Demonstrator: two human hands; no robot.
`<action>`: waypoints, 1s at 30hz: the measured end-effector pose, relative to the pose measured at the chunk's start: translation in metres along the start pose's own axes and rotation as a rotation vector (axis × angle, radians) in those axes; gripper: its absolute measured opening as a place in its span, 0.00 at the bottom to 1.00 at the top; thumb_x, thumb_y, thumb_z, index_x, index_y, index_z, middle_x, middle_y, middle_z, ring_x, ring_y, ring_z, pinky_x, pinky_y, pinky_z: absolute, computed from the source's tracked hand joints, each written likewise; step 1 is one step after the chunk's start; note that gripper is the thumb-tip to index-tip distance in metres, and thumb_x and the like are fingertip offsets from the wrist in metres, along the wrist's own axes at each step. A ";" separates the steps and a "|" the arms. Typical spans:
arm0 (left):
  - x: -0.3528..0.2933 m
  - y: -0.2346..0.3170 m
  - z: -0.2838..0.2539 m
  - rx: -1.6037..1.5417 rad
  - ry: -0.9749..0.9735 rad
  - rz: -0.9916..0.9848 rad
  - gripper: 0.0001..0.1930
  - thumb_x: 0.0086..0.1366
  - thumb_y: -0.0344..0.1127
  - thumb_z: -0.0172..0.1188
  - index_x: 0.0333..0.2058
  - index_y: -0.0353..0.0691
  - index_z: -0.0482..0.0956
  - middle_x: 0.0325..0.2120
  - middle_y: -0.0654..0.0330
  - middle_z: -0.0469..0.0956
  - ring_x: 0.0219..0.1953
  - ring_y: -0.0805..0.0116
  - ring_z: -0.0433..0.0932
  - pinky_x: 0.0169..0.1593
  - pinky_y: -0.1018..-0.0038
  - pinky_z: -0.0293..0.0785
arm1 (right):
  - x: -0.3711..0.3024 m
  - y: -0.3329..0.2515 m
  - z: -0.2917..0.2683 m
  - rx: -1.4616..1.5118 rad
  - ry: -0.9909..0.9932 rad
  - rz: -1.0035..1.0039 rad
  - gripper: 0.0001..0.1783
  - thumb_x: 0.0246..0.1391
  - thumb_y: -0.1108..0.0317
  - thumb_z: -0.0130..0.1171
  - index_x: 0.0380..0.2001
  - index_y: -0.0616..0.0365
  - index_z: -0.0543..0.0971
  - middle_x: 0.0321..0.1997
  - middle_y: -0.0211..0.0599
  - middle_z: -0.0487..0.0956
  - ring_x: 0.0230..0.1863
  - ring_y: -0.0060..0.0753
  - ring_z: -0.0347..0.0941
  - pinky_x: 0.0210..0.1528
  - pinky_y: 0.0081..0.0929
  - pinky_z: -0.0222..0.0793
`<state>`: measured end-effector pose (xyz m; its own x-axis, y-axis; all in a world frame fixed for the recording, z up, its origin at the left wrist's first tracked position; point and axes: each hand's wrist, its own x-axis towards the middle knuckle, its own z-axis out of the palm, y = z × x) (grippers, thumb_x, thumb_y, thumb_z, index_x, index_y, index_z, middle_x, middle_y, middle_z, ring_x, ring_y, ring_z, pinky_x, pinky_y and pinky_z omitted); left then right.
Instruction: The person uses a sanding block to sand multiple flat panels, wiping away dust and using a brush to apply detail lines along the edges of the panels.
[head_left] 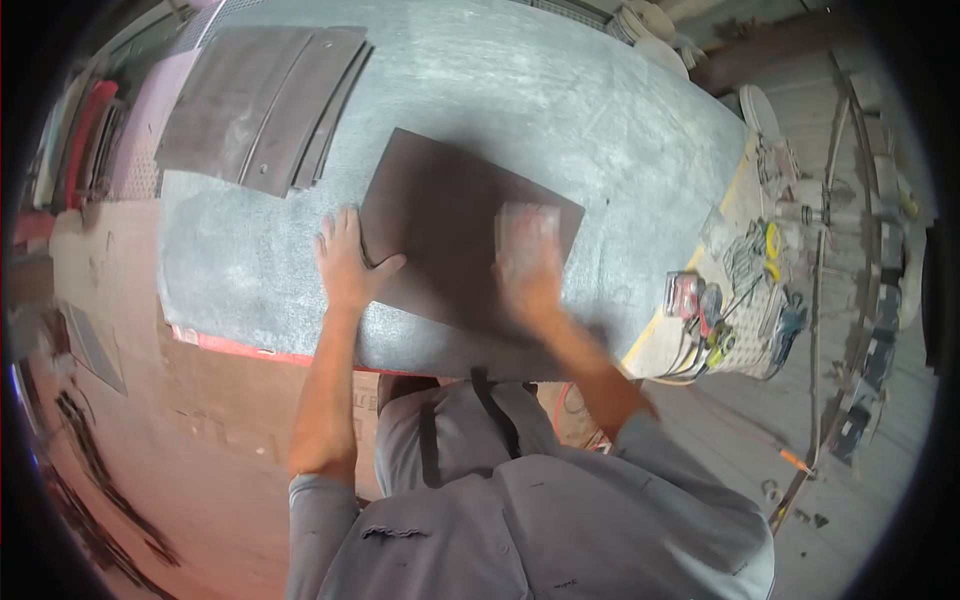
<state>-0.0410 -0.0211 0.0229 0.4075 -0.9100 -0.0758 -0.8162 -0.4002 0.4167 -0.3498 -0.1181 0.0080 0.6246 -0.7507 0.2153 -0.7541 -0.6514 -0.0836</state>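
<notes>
A dark brown, flat rectangular panel (pixel 440 220) lies at an angle on the pale grey-blue work table, near its front edge. My left hand (pixel 348 262) rests at the panel's left edge, fingers spread on the table side and thumb against the panel. Over the right part of the panel, my right hand (pixel 532 275) is smeared by motion. It appears closed over a pale, pinkish pad (pixel 530 225), flat on the panel; blur hides the pad's exact kind. At the far left, several similar brown panels (pixel 235 110) lie overlapped, some with small holes.
The table (pixel 620 130) has a red front edge. Beside it on the right, a pegboard-like surface (pixel 745 335) carries hand tools, a red-and-grey device (pixel 684 295) and yellow-handled pieces. Hoses cross the floor at right. Pale round discs (pixel 650 35) stand behind the table.
</notes>
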 end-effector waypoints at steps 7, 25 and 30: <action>-0.047 -0.049 0.023 -0.143 0.137 -0.048 0.43 0.61 0.57 0.74 0.70 0.44 0.74 0.79 0.52 0.58 0.81 0.41 0.49 0.78 0.37 0.41 | 0.008 -0.020 -0.013 0.080 -0.198 -0.278 0.41 0.65 0.56 0.65 0.73 0.71 0.67 0.77 0.59 0.67 0.78 0.56 0.62 0.80 0.54 0.56; -0.045 -0.050 0.030 -0.140 0.308 -0.109 0.19 0.76 0.39 0.55 0.61 0.46 0.81 0.72 0.60 0.71 0.78 0.54 0.62 0.79 0.50 0.50 | 0.117 -0.083 0.041 -0.017 -0.052 -0.387 0.37 0.67 0.54 0.60 0.69 0.73 0.71 0.74 0.59 0.71 0.77 0.62 0.63 0.78 0.56 0.56; -0.044 -0.055 0.029 -0.200 0.386 -0.136 0.16 0.73 0.33 0.55 0.57 0.40 0.81 0.69 0.60 0.75 0.76 0.57 0.67 0.78 0.51 0.55 | 0.134 -0.105 0.035 0.146 -0.212 -0.830 0.38 0.58 0.59 0.65 0.66 0.74 0.74 0.70 0.62 0.75 0.75 0.60 0.67 0.79 0.61 0.55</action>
<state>-0.0264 0.0375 -0.0232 0.6590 -0.7289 0.1855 -0.6652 -0.4498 0.5959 -0.1793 -0.1541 0.0117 0.9967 -0.0220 0.0776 -0.0136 -0.9942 -0.1068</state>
